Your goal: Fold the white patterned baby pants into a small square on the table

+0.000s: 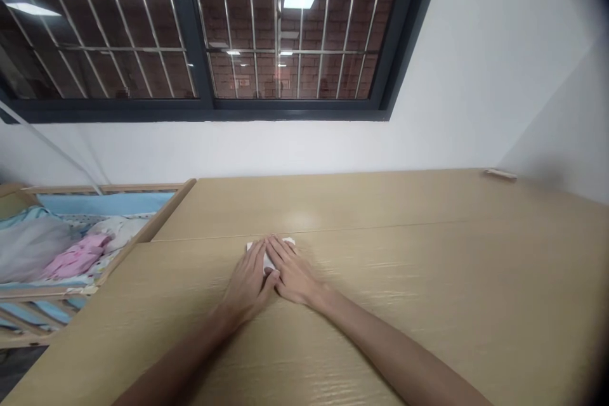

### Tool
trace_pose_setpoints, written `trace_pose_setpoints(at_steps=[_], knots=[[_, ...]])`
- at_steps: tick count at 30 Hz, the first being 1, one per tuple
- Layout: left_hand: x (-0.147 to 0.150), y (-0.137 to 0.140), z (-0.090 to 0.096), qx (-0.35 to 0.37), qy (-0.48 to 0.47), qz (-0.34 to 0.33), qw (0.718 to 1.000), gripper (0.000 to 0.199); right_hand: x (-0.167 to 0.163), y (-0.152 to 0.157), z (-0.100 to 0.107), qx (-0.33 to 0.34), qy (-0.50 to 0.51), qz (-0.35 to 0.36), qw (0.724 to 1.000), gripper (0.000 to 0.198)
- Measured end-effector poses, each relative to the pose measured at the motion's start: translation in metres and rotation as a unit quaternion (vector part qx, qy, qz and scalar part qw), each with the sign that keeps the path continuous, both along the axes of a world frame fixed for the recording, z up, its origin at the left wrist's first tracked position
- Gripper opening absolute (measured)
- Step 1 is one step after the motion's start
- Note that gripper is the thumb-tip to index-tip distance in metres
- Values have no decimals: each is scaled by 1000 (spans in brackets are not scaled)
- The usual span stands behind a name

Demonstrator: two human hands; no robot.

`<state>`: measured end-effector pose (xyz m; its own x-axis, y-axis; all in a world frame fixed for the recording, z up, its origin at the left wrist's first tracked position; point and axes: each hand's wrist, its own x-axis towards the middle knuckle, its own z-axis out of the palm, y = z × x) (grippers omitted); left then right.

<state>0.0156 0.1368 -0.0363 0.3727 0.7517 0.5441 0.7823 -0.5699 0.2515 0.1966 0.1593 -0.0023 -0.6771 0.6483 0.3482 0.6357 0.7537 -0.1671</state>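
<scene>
On the head cam I'm seeing a small white cloth [269, 262] (maybe paper, can't tell) lying flat on the wood-look tabletop [419, 311], approx 7 o'clock from view ctr, just on the near side of the long seam [361, 228]. It's looking plain & pale, mostly hidden under both hands; what's showing is a patch btwn them plus thin corners poking out past the fingertips, toward 10 & 2 o'clock. The visible part is spreading widest along 9–3 o'clock, but w/ so much covered I'm not able to tell its true long axis or full outline.

L hand [246, 276] is pressing flat on it, fingers straight & close tog., pointing abt 1 o'clock; R hand [294, 271] is doing likewise, pointing abt 11. Neither is curling round the cloth.

The top is showing tan grain w/ a slight sheen. At 8–9 o'clock a slatted wooden crib [157, 220] is holding a pink cloth [78, 257]; at 3 a thin strip [500, 174] is lying by the wall [476, 76].
</scene>
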Motion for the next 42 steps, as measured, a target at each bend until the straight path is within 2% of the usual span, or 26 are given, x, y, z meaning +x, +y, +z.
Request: trace_pose_setpoints(at_steps=[2,6,11,15,20,26,28,32,35,37,39,41,42], knots=[[0,1,-8,-9,47,0,999,70,0,2,-6,-8,-9,-11,1000,60],[-13,8,-16,-39,111,1,993,70,7,4,-15,-17,1,-46,999,60],[-29,11,-16,-45,114,24,992,72,17,4,-19,-66,20,-95,993,65],[-29,9,-12,-4,115,22,993,70,20,4,-17,-53,36,-104,993,66],[-29,8,-4,33,100,-33,994,59,22,0,-7,-10,43,-44,998,65],[-31,11,-6,6,67,-27,997,69,28,9,0,5,-8,22,1000,67],[-28,13,-6,5,50,-16,999,66,31,15,-1,1,1,30,1000,66],[-18,17,2,7,18,11,1000,41,32,25,-1,2,30,34,999,47],[-16,16,20,9,0,31,999,33,27,30,16,-3,77,19,997,33],[-19,9,35,7,-10,48,999,32,23,34,35,-32,125,9,992,29],[-22,-2,49,-37,-70,57,995,33,20,39,58,-104,174,16,979,31],[-23,-16,56,-135,-200,47,969,36,18,46,78,-208,211,39,954,42],[-22,-23,56,-194,-272,38,942,41,17,51,85,-259,220,50,939,50]])
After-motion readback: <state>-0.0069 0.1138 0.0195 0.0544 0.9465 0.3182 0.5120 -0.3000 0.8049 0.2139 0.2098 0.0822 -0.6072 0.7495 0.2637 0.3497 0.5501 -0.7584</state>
